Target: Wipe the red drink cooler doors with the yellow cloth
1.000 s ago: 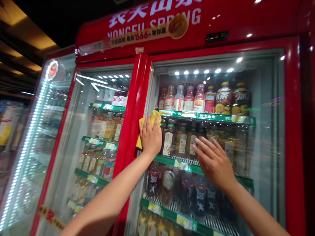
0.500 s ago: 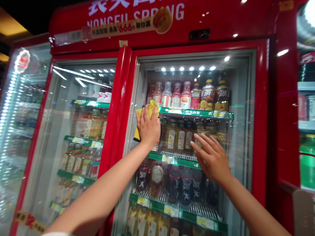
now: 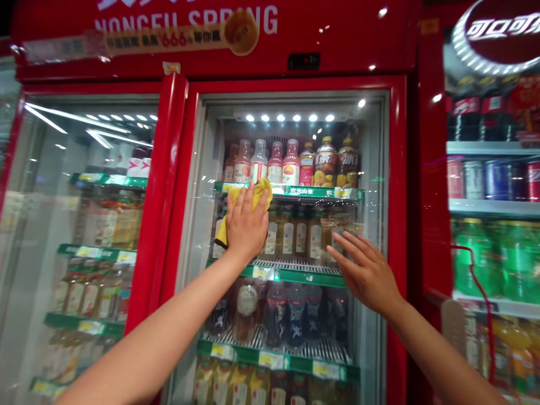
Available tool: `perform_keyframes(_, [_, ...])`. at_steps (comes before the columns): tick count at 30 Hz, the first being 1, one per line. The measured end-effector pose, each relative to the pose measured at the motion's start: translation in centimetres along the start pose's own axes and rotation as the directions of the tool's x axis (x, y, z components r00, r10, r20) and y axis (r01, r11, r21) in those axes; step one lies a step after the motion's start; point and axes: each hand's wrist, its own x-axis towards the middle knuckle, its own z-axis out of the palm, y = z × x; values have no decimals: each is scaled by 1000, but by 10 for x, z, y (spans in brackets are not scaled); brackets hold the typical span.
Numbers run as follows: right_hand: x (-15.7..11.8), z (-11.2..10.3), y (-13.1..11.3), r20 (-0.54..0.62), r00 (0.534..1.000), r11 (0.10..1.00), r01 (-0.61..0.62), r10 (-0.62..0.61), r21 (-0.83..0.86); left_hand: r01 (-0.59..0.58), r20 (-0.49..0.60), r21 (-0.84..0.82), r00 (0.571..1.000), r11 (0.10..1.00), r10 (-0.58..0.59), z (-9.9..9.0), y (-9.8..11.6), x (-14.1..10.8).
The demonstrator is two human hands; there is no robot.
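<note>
My left hand [image 3: 247,222] lies flat over a yellow cloth [image 3: 262,194], pressing it to the glass door [image 3: 282,306] of a red drinks cooler. The cloth has a dark edge and shows above the fingertips and beside the wrist. Farther right, my right hand [image 3: 365,270] is held up at the same door with fingers stretched and slightly apart, holding nothing. Whether it touches the glass I cannot tell. Behind the pane, pink-labelled bottles [image 3: 276,163] stand on the top shelf, and dark bottles [image 3: 295,315] stand lower down.
Left of this door rises a red door post [image 3: 169,169], then a second glass door [image 3: 101,225] with bottles behind it. At right stands another cooler with cans [image 3: 498,179] and green bottles [image 3: 521,253]. A red cord [image 3: 485,292] hangs in front of it.
The view has turned rightward, bringing more of the right cooler in. Against the door, my left hand and the cloth have slid right; my right hand has also shifted right.
</note>
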Motion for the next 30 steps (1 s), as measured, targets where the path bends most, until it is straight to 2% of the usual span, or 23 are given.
perform_keyframes(2, [2, -1, 0, -11, 1000, 1000, -23, 23, 3, 6, -8, -15, 1000, 1000, -6, 7, 27, 13])
perform_keyframes(4, [0, -2, -3, 8, 1000, 1000, -2, 2, 6, -130, 27, -47, 991, 990, 132, 9, 51, 9])
perform_keyframes(5, [-3, -3, -4, 24, 1000, 1000, 18, -19, 7, -231, 46, -72, 971, 970, 235, 8, 57, 2])
perform_keyframes(6, [-7, -5, -4, 40, 999, 999, 36, -36, 6, -337, 62, -101, 937, 936, 344, 6, 59, -7])
perform_keyframes(8, [-18, -11, 0, 68, 997, 999, 47, -46, -4, -525, 85, -163, 836, 835, 542, -1, 53, -22])
perform_keyframes(9, [-24, -14, 4, 75, 997, 999, 38, -36, -16, -583, 103, -183, 789, 792, 605, -3, 47, -26])
perform_keyframes(10, [-29, -17, 8, 74, 997, 999, 21, -18, -30, -607, 117, -189, 767, 772, 631, -5, 41, -25])
perform_keyframes(11, [-34, -20, 12, 68, 998, 999, -1, 4, -44, -583, 118, -182, 786, 792, 606, -5, 37, -19])
perform_keyframes(12, [-38, -21, 15, 60, 998, 998, -21, 24, -56, -513, 107, -161, 840, 843, 531, -3, 36, -10])
perform_keyframes(14, [-41, -23, 18, 49, 998, 997, -47, 50, -60, -267, 50, -115, 960, 957, 274, 4, 47, 13])
perform_keyframes(15, [-40, -23, 18, 50, 997, 997, -51, 54, -54, -148, 18, -102, 988, 984, 151, 9, 57, 24])
perform_keyframes(16, [-40, -23, 17, 58, 997, 998, -49, 51, -47, -84, -2, -100, 996, 991, 84, 14, 69, 31])
perform_keyframes(17, [-39, -23, 16, 68, 997, 998, -41, 44, -42, -71, -9, -103, 997, 992, 71, 17, 81, 35])
perform_keyframes(19, [-40, -25, 15, 82, 997, 999, -10, 13, -41, -193, 6, -128, 981, 973, 195, 21, 99, 28])
perform_keyframes(20, [-41, -27, 15, 88, 996, 999, 10, -6, -48, -290, 20, -149, 955, 945, 296, 21, 103, 19])
perform_keyframes(22, [-47, -34, 19, 92, 995, 997, 42, -35, -72, -464, 45, -190, 876, 865, 480, 16, 101, -1])
perform_keyframes(24, [-53, -42, 27, 90, 996, 994, 40, -30, -104, -563, 68, -213, 807, 799, 587, 11, 91, -12])
perform_keyframes(25, [-56, -46, 32, 87, 996, 993, 19, -8, -120, -572, 78, -217, 798, 791, 598, 10, 87, -11])
perform_keyframes(26, [-57, -49, 36, 83, 996, 991, -14, 25, -131, -552, 81, -214, 812, 806, 578, 10, 85, -5])
perform_keyframes(27, [-56, -51, 40, 78, 995, 989, -53, 64, -136, -501, 78, -206, 848, 841, 524, 11, 86, 4])
perform_keyframes(29, [-53, -52, 45, 67, 989, 985, -124, 133, -123, -326, 48, -185, 939, 927, 340, 18, 99, 29])
perform_keyframes(30, [-51, -52, 46, 61, 986, 983, -146, 154, -109, -234, 28, -180, 970, 955, 243, 22, 110, 39])
